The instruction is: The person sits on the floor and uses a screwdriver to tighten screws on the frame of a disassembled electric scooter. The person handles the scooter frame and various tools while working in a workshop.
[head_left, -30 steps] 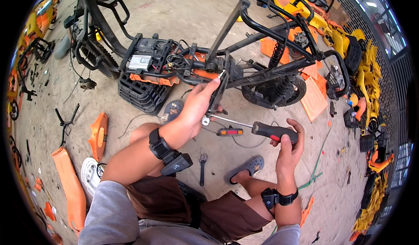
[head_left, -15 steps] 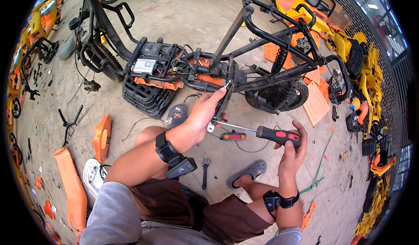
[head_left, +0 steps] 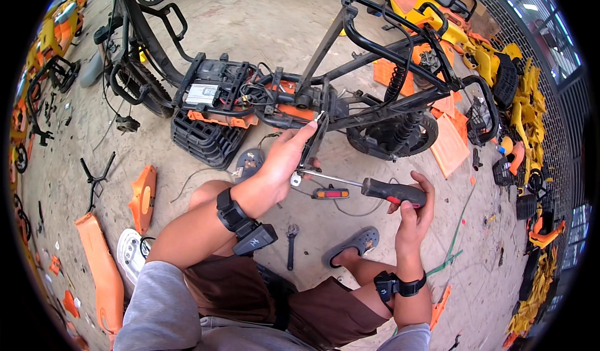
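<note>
My left hand (head_left: 284, 165) is closed round a dark metal bar (head_left: 317, 140) beside the lower tube of a stripped black scooter frame (head_left: 369, 116). Its thumb points up along the bar, and the other fingers are mostly hidden behind. In my right hand (head_left: 415, 216) is a screwdriver (head_left: 381, 190) with a black and red handle, pinched between thumb and fingers. The shaft lies almost level and points left. Its tip meets the bar's lower end, close to a small whitish tab (head_left: 295, 179); the exact contact is too small to make out.
Below the hands lie a red and amber rear light (head_left: 331, 193) on a cable and an adjustable wrench (head_left: 292, 247). A black crate (head_left: 209, 140) stands under the frame's battery area. Orange panels (head_left: 99, 270) lie at left; yellow body parts (head_left: 531, 120) are heaped at right.
The screwdriver handle has turned about its axis, showing less of its red patches, and the right fingers have shifted with it. The left hand keeps its hold; the whole view has shifted slightly.
</note>
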`<state>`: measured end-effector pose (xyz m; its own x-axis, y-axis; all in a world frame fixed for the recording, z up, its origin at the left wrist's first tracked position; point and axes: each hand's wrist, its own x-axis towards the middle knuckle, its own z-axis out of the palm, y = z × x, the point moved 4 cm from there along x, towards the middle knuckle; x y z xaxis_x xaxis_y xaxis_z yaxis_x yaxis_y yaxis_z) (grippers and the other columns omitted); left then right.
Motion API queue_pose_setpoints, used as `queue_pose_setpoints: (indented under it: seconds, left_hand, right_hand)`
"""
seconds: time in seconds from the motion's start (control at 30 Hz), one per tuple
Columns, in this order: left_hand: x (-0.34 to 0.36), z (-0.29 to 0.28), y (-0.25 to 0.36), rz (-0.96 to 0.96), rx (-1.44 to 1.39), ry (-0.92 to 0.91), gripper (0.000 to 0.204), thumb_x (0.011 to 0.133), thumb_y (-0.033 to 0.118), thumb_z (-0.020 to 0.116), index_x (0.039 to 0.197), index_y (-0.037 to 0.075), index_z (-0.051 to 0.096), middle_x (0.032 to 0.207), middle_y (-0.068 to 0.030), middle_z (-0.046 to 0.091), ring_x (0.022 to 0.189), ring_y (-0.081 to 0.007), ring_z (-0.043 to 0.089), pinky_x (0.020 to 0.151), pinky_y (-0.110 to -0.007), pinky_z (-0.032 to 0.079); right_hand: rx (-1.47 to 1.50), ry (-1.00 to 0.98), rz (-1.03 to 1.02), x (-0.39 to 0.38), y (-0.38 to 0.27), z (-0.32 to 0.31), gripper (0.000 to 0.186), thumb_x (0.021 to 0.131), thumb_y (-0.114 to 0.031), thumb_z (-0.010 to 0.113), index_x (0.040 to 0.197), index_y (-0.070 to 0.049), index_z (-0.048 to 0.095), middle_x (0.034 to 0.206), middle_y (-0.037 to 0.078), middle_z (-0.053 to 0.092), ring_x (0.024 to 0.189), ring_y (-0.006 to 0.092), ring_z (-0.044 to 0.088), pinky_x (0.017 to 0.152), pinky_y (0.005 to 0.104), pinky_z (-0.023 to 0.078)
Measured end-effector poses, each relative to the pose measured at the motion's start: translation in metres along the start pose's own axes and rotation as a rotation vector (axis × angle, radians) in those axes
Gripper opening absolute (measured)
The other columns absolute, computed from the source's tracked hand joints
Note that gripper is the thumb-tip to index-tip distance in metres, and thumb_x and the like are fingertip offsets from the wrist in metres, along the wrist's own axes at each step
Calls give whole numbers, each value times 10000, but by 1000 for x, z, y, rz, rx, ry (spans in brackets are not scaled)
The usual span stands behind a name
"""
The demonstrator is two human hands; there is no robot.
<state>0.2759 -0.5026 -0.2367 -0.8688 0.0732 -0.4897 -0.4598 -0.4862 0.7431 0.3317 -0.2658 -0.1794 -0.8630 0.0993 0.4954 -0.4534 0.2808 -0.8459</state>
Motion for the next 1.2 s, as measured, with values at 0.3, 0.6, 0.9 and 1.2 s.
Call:
queue_pose_setpoints:
  seconds: [0.3, 0.6, 0.9, 1.2]
  left_hand:
    - [-1, -1, -1, -8, 12, -3, 402, 925, 470, 584, 1123, 123, 543, 873, -33, 594, 629, -101, 596, 411, -238, 426]
    - [1, -4, -1, 20, 16, 5, 468, 895, 473, 623, 1062, 46, 523, 854, -37, 564, 616, -140, 602, 437, -275, 438]
    - [3, -3, -3, 26, 26, -21, 506, 883, 500, 620, 1086, 47, 526, 860, -43, 560, 641, -141, 598, 468, -281, 459]
    - [0, -3, -2, 10, 38, -34, 492, 879, 522, 614, 1070, 76, 533, 873, -40, 575, 670, -136, 608, 498, -276, 470]
  right_hand:
    - [-115, -66, 200, -2, 1, -11, 402, 971, -285, 486, 1232, 20, 506, 663, 11, 516, 548, 77, 478, 495, 227, 384]
    - [162, -107, 382, -3, 3, -11, 318, 963, -197, 504, 1203, 8, 545, 701, -11, 522, 550, 35, 449, 500, 192, 364]
    - [61, -57, 38, 1, -5, -2, 416, 907, -155, 539, 1277, 28, 483, 833, 43, 547, 628, 76, 523, 543, 219, 443]
    - [-22, -64, 124, -1, 2, -9, 517, 936, -321, 512, 1303, 38, 449, 798, 91, 595, 567, 111, 522, 501, 237, 419]
